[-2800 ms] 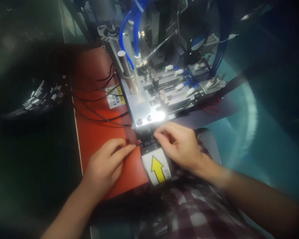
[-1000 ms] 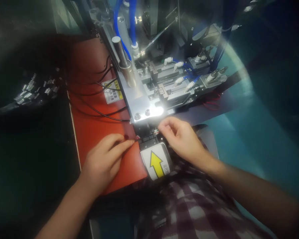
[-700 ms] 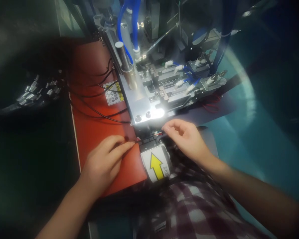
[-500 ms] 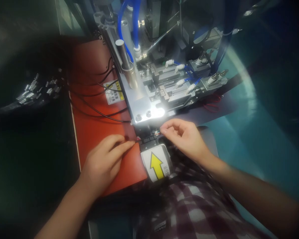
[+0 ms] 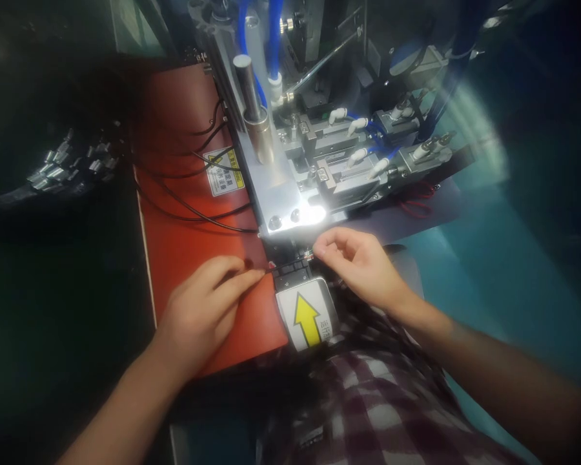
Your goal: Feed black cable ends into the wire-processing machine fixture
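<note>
My left hand (image 5: 206,300) is closed in a pinch over the orange-red plate, its fingertips at the left end of a thin dark strip (image 5: 290,263). This strip runs across the front of the machine toward my other hand. My right hand (image 5: 365,265) also pinches, beside a small shiny piece (image 5: 308,255) at the strip's right end. What lies between the fingertips of either hand is too small to make out. Just below the strip is a black block, and nearer me a rounded white cover (image 5: 290,307) bears a yellow arrow.
The machine's metal plate (image 5: 281,194) with a vertical post (image 5: 246,84) stands just beyond my hands. Pneumatic cylinders (image 5: 353,187) with blue hoses sit at the right. Black cables cross the orange-red plate (image 5: 174,219). Several shiny metal pieces (image 5: 53,168) lie in the dark at left.
The machine has shifted slightly right and up in the view. Both hands keep nearly the same pinch and place at its front.
</note>
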The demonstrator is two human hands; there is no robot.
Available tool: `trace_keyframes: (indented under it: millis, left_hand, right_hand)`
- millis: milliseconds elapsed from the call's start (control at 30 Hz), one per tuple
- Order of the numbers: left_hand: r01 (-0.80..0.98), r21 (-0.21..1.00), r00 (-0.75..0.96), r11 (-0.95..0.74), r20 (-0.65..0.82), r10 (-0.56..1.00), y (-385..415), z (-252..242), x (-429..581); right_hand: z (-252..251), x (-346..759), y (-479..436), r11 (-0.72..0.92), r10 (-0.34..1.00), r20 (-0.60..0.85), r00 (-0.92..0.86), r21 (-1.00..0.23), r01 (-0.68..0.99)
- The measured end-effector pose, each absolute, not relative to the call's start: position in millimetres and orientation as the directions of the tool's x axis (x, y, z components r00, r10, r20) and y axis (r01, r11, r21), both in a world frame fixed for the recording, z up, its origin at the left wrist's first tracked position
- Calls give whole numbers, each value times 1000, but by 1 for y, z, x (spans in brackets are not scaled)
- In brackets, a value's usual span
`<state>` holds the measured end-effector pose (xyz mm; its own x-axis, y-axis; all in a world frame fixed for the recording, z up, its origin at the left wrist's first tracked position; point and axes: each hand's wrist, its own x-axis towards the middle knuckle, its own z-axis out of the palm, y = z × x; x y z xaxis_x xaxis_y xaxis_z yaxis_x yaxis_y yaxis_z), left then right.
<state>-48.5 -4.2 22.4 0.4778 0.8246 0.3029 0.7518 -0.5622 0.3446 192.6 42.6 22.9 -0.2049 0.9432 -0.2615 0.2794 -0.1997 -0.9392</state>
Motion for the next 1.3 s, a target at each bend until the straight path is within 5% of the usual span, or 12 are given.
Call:
trace_keyframes:
  millis: [700,967,1300]
  left_hand:
    - [753,312,494,-580,313,811,-4,22,-48]
    - [747,316,505,-585,302,808,-5,21,-50]
    - [753,294,508,-588,306,805,-6,20,-50]
  right_hand:
    - [17,192,40,-209,940,-277,-200,-929,304]
    - [13,194,36,-60,962,-170,-215,-895,441]
    - [13,194,38,-181,943,-248,-221,-942,283]
